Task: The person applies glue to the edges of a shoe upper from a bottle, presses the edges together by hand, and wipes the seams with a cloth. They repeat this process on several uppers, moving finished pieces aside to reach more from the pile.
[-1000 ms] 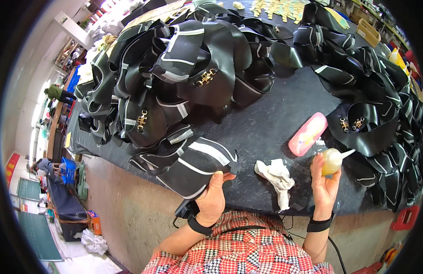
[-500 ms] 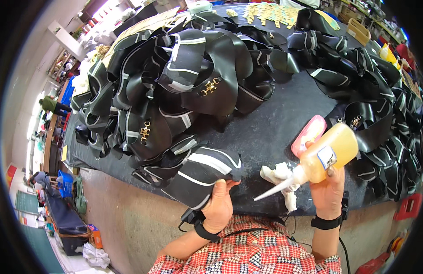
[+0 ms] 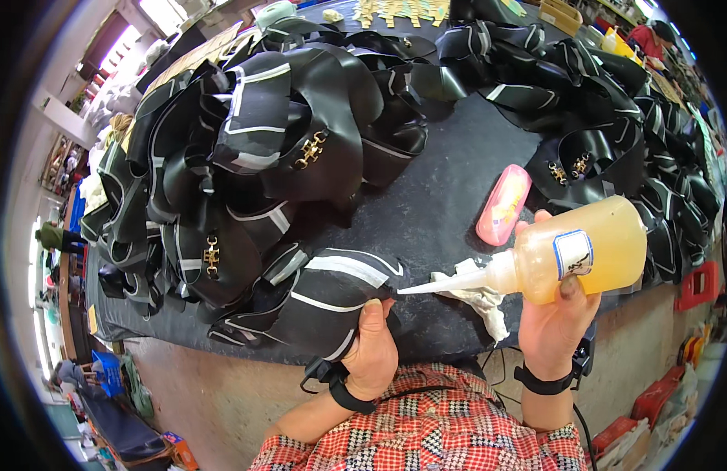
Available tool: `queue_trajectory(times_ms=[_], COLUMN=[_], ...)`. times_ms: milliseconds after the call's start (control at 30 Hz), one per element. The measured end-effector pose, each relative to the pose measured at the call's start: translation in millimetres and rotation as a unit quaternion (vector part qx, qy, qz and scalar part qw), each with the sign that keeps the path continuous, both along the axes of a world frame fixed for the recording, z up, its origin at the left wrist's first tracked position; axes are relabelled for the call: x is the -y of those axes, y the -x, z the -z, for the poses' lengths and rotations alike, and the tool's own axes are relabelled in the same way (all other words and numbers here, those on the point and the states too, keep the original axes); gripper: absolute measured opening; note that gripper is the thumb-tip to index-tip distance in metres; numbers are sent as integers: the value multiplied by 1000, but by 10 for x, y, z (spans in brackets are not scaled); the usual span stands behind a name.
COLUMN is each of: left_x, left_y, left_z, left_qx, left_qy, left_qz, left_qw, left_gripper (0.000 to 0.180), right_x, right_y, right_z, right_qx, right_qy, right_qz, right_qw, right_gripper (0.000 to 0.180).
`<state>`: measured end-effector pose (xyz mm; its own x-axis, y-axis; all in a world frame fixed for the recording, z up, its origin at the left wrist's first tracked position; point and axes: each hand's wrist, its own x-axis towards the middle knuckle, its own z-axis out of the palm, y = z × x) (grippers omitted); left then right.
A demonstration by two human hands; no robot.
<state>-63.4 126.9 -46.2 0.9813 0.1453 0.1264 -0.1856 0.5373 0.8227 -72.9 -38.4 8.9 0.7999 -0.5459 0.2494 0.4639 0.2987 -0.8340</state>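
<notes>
A black piece (image 3: 324, 302) with white edging is pinned flat at the near edge of the table (image 3: 450, 196) by the left hand (image 3: 371, 353), whose fingers are pressed down on its right end, the thumb lying just beside the seam. A squeeze bottle (image 3: 571, 255) of amber glue is gripped by the right hand (image 3: 556, 330), the fingers closed around its body. The bottle is held nearly level, its long axis running left to right, with the white nozzle (image 3: 442, 282) pointed left and slightly down, the tip at or just short of the piece's right edge, close above the thumb; contact cannot be told for certain.

For the gluing to be done well, the piece should be kept flat and unmoving under the left hand, and the tip should be brought to rest on the seam before any pressure is given. A gentle, steady squeeze is judged best, so that a thin line is laid and nothing spills onto the black face or the thumb. The nozzle should be drawn along the edge, not across it.

A crumpled white cloth (image 3: 477, 294) lies under the nozzle, handy for drips. A pink case (image 3: 503, 204) lies further back, and heaps of like black pieces (image 3: 245, 157) with gold buckles are piled beyond.
</notes>
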Motion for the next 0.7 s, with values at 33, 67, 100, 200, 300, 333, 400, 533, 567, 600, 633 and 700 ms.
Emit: queue_trajectory(times_ms=[33,67,100,200,300,333,400,533,567,600,633,700], left_x=[0,3,6,-3,18,24,33,21,25,31,33,27], left_y=[-6,-15,-24,-3,-4,-7,-18,-20,-23,-30,-37,-31], left_z=[-17,-31,-43,-2,-16,-32,-59,-48,-47,-47,-45,-24], left_qx=[3,3,0,-3,-4,-8,-10,-3,-5,5,15,10], left_qy=[-7,-10,-10,-15,-20,-20,-24,-27,-27,-29,-31,-37], left_qz=[5,7,8,8,3,2,0,13,12,12,12,7], left_qw=[1000,1000,1000,1000,1000,1000,1000,1000,1000,1000,999,999], left_gripper=[27,27,26,26,25,24,24,25,25,25,25,25], right_x=[-3,-2,-3,8,12,3,-22,-7,7,24,42,91], right_y=[5,1,-4,-2,10,0,-27,-37,-38,-37,-42,-50], right_z=[3,0,0,13,81,81,72,87,96,107,121,150], right_qx=[-1,-1,-1,8,-1,-1,4,-1,0,1,-1,2], right_qy=[-2,-17,-32,-24,-15,-17,-29,-30,-21,-12,-12,18], right_qz=[2,8,13,13,10,8,17,2,-3,-8,-10,-2], right_qw=[1000,1000,999,1000,1000,1000,999,1000,1000,1000,1000,1000], right_gripper=[67,66,65,65,65,65,65,66,66,66,66,62])
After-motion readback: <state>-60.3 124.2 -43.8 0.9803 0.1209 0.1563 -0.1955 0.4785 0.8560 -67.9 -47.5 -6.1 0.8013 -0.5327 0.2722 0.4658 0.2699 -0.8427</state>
